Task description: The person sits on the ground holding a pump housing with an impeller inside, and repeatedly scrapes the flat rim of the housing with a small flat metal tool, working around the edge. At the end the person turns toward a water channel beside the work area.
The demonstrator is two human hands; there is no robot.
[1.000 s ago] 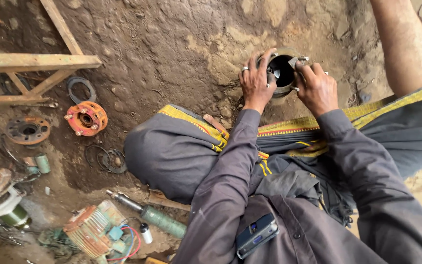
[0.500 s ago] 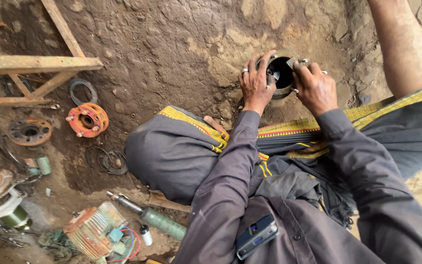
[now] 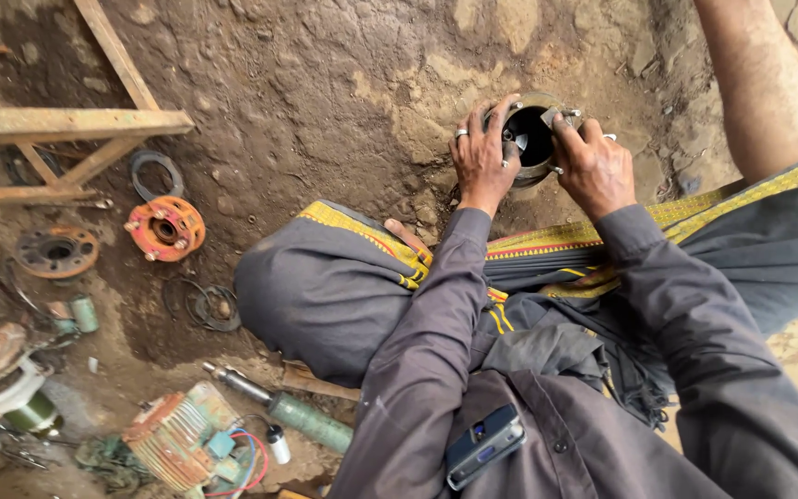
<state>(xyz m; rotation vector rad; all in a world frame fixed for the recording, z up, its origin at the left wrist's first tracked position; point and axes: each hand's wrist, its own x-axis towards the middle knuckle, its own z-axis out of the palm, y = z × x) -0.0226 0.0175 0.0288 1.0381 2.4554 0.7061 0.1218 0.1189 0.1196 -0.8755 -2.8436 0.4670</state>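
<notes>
- Upper right of frame: my left hand (image 3: pixel 480 159) fingers curl over the round metal housing (image 3: pixel 530 139) rim, steadying it.
- My right hand (image 3: pixel 593 166) fingertips pinch a small fitting (image 3: pixel 561 116) at the rim.

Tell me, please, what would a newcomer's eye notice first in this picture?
First, the two hands at the upper middle: the left hand and the right hand both grip a round dark metal housing standing on the dirt ground. Next, the orange flange lying at the left, and the ribbed orange motor with loose wires at the lower left.
</notes>
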